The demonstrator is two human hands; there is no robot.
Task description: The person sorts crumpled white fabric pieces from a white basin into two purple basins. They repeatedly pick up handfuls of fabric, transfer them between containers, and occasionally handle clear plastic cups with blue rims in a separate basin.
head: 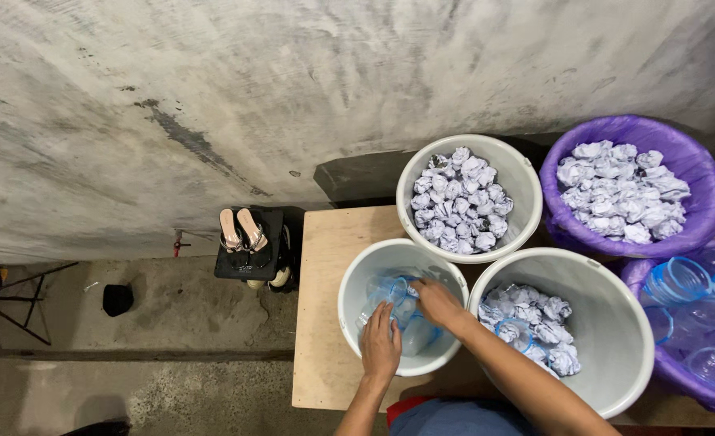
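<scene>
Purple bin of clear cups (700, 323) at 4 o'clock cut off by right edge; both forearms cut off at 6 o'clock.

grey, streaked concrete wall (212, 105) across the upper frame; rough concrete floor (171, 323) lower left; pale wooden table (321, 323) at centre-bottom; black stand (252, 250) bearing sandals (242, 229) left of it; dark metal frame (18, 299) far left.
</scene>
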